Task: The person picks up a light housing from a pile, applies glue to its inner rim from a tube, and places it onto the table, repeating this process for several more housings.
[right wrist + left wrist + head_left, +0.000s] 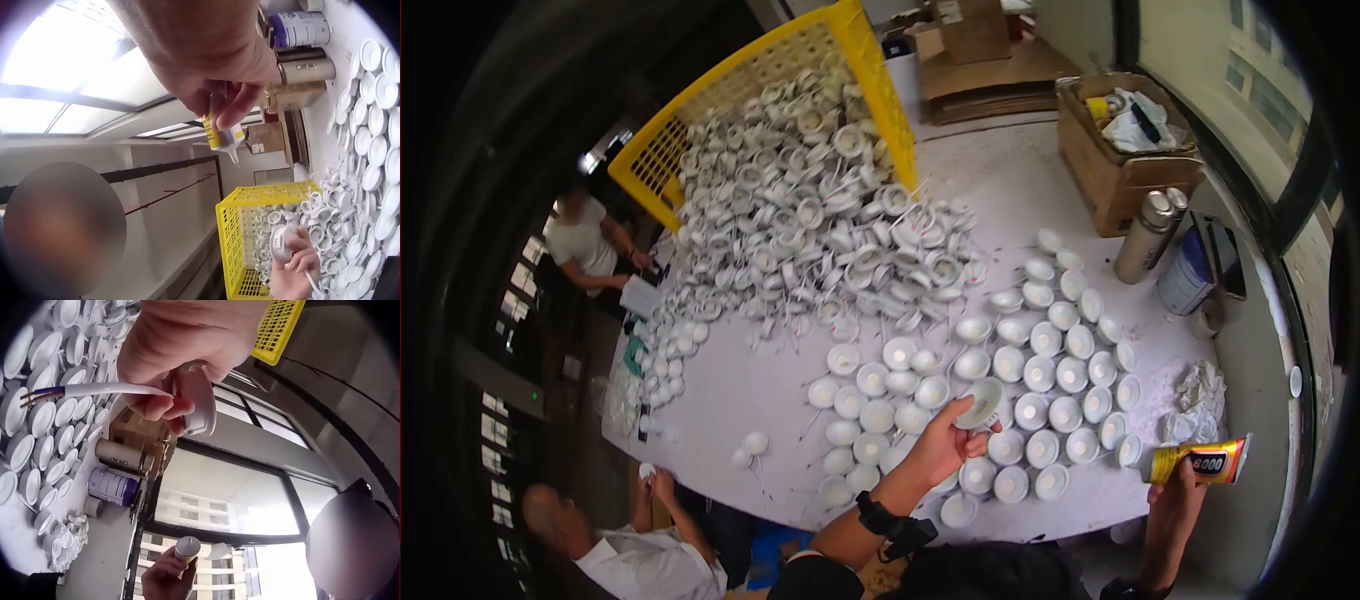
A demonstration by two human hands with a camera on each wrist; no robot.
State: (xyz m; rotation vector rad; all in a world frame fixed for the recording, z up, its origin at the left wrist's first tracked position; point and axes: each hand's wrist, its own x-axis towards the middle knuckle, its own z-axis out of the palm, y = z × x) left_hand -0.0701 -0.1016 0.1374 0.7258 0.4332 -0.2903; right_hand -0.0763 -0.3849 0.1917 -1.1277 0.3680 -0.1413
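My left hand (940,450) grips a round white cup-shaped part (980,402) above the rows on the table. In the left wrist view a white cable (112,389) with bare coloured wire ends sticks out from the left hand's (187,337) curled fingers. My right hand (1176,505) holds a yellow and black tube (1200,463) off the table's right edge. In the right wrist view the tube's (219,134) clear pointed nozzle is uncovered, pinched by the right hand (206,56). The two hands are apart.
A yellow crate (880,110) spills a heap of white parts (800,215). Rows of white discs (1040,373) cover the near table. A cardboard box (1115,170), flask (1142,240), blue-white can (1185,278) and crumpled plastic (1195,400) line the right. Two people are at the left.
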